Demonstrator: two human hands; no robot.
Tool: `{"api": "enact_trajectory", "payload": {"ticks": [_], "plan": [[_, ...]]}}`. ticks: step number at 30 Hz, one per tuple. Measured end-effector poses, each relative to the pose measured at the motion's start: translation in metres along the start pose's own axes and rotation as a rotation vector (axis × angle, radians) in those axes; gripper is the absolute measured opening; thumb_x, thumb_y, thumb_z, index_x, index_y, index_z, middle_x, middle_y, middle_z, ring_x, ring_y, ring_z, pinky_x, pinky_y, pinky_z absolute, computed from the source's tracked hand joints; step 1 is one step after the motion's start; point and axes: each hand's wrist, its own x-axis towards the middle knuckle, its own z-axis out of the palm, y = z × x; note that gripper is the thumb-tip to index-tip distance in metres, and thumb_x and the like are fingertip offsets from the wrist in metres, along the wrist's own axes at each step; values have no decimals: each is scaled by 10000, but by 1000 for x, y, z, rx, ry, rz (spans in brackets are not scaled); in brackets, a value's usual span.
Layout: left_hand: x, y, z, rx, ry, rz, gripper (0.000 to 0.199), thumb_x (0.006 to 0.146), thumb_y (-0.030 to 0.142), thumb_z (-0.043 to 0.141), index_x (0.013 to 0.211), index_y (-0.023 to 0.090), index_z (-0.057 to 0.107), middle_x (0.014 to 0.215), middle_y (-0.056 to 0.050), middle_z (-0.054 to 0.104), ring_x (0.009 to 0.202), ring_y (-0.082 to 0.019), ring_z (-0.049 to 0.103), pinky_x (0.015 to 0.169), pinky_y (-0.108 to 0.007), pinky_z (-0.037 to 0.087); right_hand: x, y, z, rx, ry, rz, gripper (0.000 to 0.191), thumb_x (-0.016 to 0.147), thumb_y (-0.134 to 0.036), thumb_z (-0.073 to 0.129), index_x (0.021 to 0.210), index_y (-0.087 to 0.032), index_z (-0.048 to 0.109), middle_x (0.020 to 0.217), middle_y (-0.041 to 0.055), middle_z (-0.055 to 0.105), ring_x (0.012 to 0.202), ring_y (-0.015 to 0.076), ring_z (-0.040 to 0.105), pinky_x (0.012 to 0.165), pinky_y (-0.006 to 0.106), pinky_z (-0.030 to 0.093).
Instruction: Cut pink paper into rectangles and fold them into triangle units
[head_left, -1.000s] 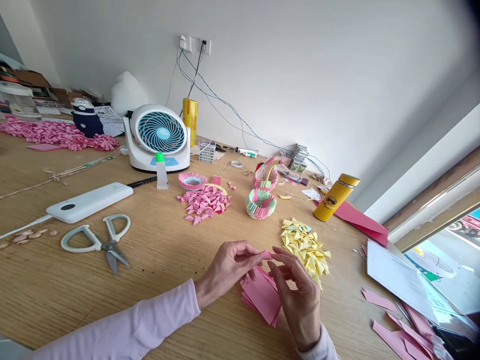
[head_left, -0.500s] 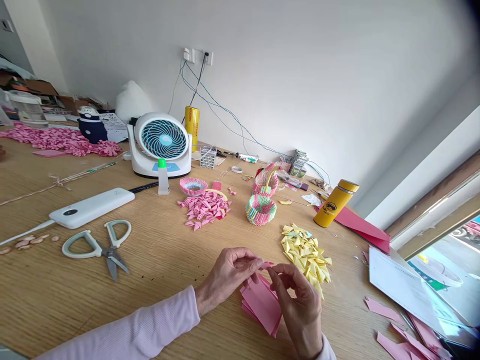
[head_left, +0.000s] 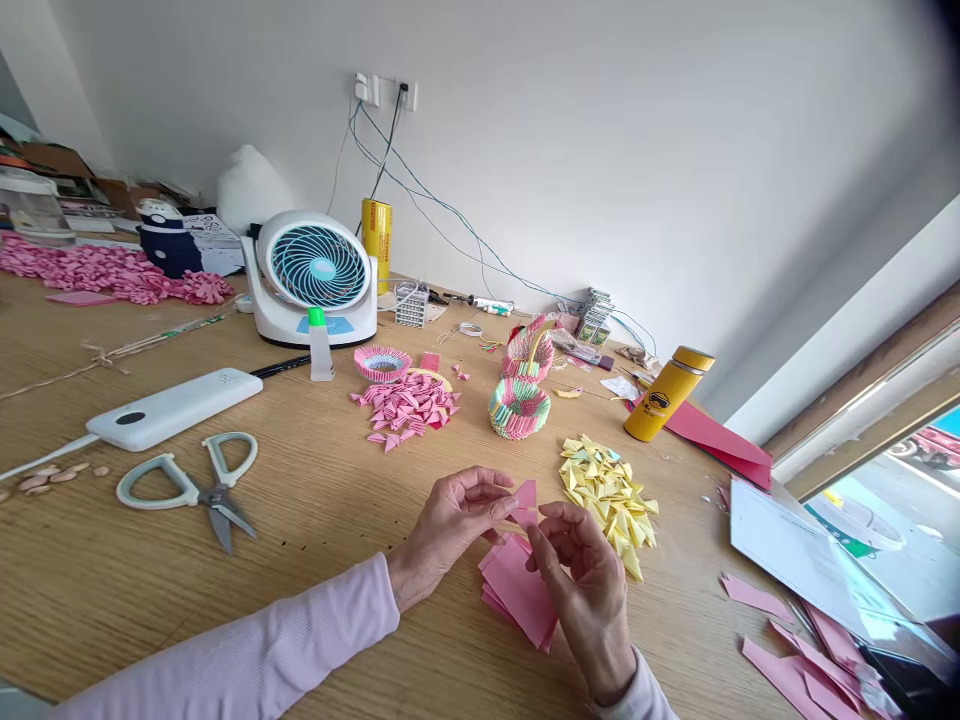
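Folded pink paper point(head_left: 527, 497), held near pink sheets point(head_left: 521, 590).
Left hand point(head_left: 454, 518): thumb and fingertips pinched on the paper. Right hand point(head_left: 589, 580): fingers curled, thumb and forefinger slightly parted beside it; contact unclear.

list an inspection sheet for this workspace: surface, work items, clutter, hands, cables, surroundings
Surface: light-brown wood-grain tabletop, small dark specks visible.
Work items: small folded pink paper piece in hand; stack of rectangular pink paper sheets below; heap of folded yellow paper pieces beyond.
Clutter: open metal scissors with white handles; loose pink paper strips.
Hands: left hand pinches the folded piece; right hand close by, contact unclear.
Cables: thin blue-green cables against the wall; white cable at left.
Surroundings: plain pale wall; window glass at right.
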Motion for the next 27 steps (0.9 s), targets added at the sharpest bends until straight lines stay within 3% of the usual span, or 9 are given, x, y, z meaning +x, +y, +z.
{"api": "enact_trajectory", "payload": {"ticks": [12,23,27], "plan": [[-3,2,3,5,-16,13,329,692,365,771,857,108,649,758,-17,614,620,-101,578,522,-204,507,1,-9,-1,126,-79,66,299,843,-393,631,1027,-203,492,674,-17,596,521,131,595,484,229,447],[-1,0,3,-28,24,-15,340,660,350,795,839,98,654,749,-23,627,560,-84,544,467,-192,455,-1,-10,-3,205,-165,49,218,893,-361,579,1022,-211,486,686,-27,575,537,118,578,505,224,457],[0,2,0,-59,-27,-58,344,662,355,800,858,108,664,749,-23,632,573,-84,548,462,-180,410,1,-13,-9,159,-120,30,190,941,-339,480,1086,-218,496,779,7,599,576,115,557,508,227,453]]}}
